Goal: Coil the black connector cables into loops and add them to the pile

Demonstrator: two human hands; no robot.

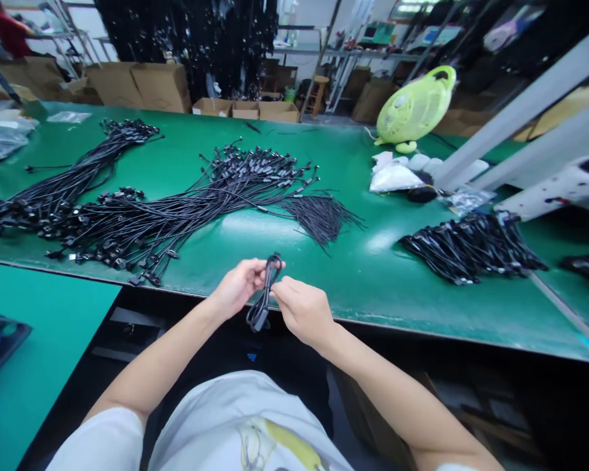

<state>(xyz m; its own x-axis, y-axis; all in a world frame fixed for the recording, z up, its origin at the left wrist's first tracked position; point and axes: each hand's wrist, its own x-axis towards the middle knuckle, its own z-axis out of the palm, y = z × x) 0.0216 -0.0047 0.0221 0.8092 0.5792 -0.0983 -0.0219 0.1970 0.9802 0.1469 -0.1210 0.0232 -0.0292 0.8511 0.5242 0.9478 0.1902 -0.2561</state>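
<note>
Black cable, folded into a narrow coil, is between the two hands at the near edge of the bench, tilted so its plug end hangs low and near. I'd call this one nearly gathered: the loops lie together, though from where I stand I can't tell whether a tie goes round them.

The left hand pinches the coil near its top, thumb and fingers closed on it from the left. The right hand comes in from the right, its fingers curled and pressed together, pinching at the coil's middle; whether a tie is caught there too is hidden. Both forearms reach forward and inward from the near side, elbows bent and wide apart, wrists meeting just in front of the body.

Just beyond lies a fan of short strips, perhaps the ties. To the left spreads a big loose pile, with a second pile farther left; those look like what's left, and it's plenty. Over to the right, a row of folded bundles seems to be the finished share, clearly the smaller part.
</note>
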